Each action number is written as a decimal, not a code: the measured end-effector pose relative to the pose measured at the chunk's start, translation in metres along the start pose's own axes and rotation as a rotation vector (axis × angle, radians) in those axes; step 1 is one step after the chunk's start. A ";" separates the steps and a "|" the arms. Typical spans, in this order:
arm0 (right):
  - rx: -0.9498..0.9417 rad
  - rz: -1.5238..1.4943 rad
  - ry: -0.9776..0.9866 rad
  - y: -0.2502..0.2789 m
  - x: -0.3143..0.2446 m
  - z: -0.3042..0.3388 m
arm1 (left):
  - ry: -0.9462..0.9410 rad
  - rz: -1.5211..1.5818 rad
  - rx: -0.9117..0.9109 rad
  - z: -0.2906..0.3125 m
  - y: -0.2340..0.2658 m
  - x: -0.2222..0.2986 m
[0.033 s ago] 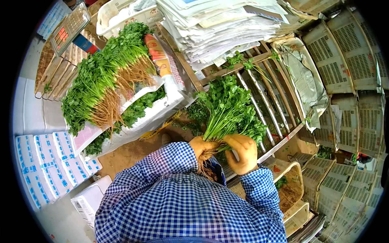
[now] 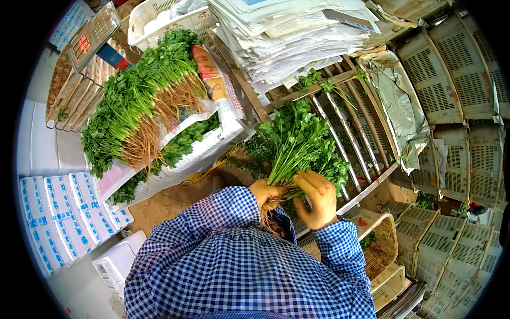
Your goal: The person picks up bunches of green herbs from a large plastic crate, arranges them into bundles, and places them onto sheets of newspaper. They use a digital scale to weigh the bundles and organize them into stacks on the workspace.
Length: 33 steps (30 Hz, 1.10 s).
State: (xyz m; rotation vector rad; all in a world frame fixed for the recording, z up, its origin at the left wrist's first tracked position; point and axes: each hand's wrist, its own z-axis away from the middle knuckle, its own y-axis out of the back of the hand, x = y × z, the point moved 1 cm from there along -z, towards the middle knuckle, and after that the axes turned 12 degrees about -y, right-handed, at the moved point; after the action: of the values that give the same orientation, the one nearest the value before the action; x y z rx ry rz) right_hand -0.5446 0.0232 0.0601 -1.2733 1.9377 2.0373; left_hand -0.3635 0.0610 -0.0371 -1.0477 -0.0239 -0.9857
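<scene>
A bunch of coriander (image 2: 303, 135), with green leaves, pale stems and brown roots, is held in front of my body. My left hand (image 2: 265, 194) is closed around the lower stems, and the roots (image 2: 272, 219) hang down below it. To the right of the stems is my right hand (image 2: 316, 199), its fingers bent toward them and its thumb apart. Its fingertips reach the base of the bunch; nothing shows between thumb and fingers. The leaves spread away from me over a metal-barred rack (image 2: 340, 143).
More rooted coriander (image 2: 143, 101) lies in rows on a paper-covered stand at left. A scale (image 2: 87, 40) stands behind it. Stacked paper sheets (image 2: 287, 37) rise at the back. Plastic crates (image 2: 430, 74) line the right side; white boxes (image 2: 64, 218) stand at left.
My right hand's fingers have straightened and spread slightly at the stems. The left hand keeps its grip on the bunch, and the view has shifted a touch.
</scene>
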 end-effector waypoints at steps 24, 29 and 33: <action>-0.264 0.337 0.320 -0.060 -0.134 -0.065 | -0.356 -0.686 -0.485 0.092 0.048 0.060; -0.390 0.109 0.312 -0.031 -0.190 -0.107 | -0.305 -0.320 -0.876 0.143 0.057 0.119; -0.325 -0.101 0.180 -0.008 -0.208 -0.124 | -0.537 -0.343 -0.589 0.198 0.073 0.145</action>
State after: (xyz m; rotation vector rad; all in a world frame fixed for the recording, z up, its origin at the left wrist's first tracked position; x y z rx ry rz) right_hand -0.3403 0.0197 0.1893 -1.6351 1.6079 2.3265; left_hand -0.1451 0.1180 0.0832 -1.8782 -0.3840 -1.0128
